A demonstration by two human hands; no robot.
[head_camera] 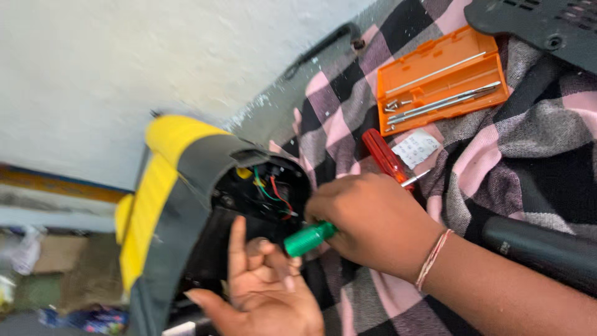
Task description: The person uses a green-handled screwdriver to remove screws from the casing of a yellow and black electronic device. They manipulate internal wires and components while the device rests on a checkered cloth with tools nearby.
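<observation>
While the green screwdriver (pixel 309 238) is gripped in the closed right hand (pixel 373 221) at the yellow casing (pixel 168 205), the left hand (pixel 264 292) is spread below; rods and screws are held in the orange case (pixel 443 79).

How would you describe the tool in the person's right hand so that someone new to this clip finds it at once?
Start at the yellow and grey device lying open on the checked cloth. At its open cavity of coloured wires, the right hand grips a screwdriver. Its green handle sets it apart from the red-handled screwdriver lying behind the hand.
</observation>
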